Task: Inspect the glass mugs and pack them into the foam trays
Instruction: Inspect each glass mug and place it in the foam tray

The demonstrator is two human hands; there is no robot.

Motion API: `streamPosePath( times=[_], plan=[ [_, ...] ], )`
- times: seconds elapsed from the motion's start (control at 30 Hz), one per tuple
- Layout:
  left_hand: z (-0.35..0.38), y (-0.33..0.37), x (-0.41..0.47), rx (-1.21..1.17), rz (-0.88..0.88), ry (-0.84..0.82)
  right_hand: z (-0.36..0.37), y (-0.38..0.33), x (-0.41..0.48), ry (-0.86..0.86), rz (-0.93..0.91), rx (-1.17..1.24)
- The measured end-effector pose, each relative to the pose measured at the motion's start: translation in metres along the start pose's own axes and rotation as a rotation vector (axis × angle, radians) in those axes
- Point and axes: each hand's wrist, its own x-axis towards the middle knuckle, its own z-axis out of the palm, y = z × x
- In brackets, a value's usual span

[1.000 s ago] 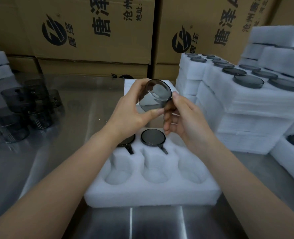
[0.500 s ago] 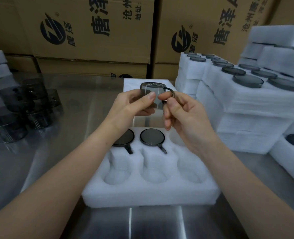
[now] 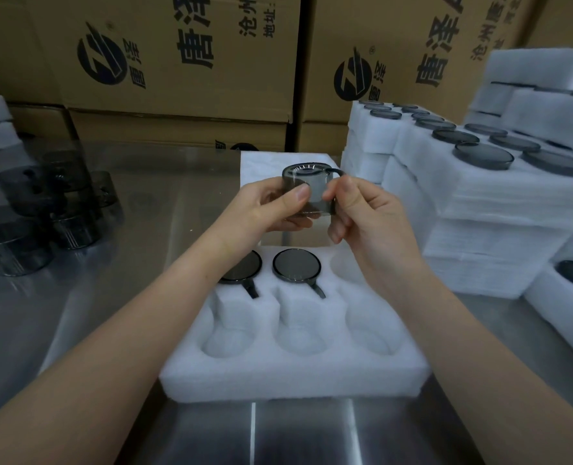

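Held glass mug, centre of the frame, slightly above the middle. The smoky grey mug was held in the air between both hands, one flat end turned upward and its handle pointed to the right of the frame. The left hand was wrapped round the left wall, with the thumb laid across the near face and the fingers curled below. The right hand was closed on the handle side, with thumb and forefinger pinched at the handle. The mug was thus gripped from both sides and touched no surface.

It was held above the far edge of the foam tray, which lay on the steel table. In the tray's far row, two packed mugs were seated side by side. The far right pocket and the three near pockets were unfilled.

Loose mugs were grouped at the left edge of the frame. Stacked filled trays were seen at the right. Printed cardboard boxes were ranged across the top.

One second before, the mug had been tipped, with a round end turned toward the camera. Half a second before, it had been levelled much as here. The tray's contents were unchanged throughout.
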Motion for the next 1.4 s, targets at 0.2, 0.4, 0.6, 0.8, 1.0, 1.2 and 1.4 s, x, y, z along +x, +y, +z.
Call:
streamPosePath(
  times=[0.2,0.4,0.6,0.8,1.0,1.2,1.4],
  plan=[
    [0.002,0.001,-0.002,0.076,0.069,0.0,0.0,-0.002,0.002,0.024,0.131,0.044],
    [0.003,0.007,-0.004,0.031,0.088,0.034,-0.003,0.0,0.004,0.101,0.152,0.222],
    [0.007,0.013,-0.006,0.118,0.012,-0.101,0.002,-0.002,0.003,-0.16,0.242,0.273],
    [0.004,0.021,-0.012,0.281,0.069,0.077,0.002,-0.002,-0.002,-0.076,0.157,0.195],
    [0.025,0.032,-0.023,0.555,0.146,0.103,0.009,0.001,-0.003,0.034,-0.015,-0.19],
    [0.03,0.025,-0.026,0.465,0.112,0.211,0.009,-0.001,-0.005,0.065,-0.083,-0.278],
    [0.022,0.019,-0.026,0.431,0.13,0.178,0.01,-0.005,-0.007,0.039,0.046,-0.067]
  ],
)
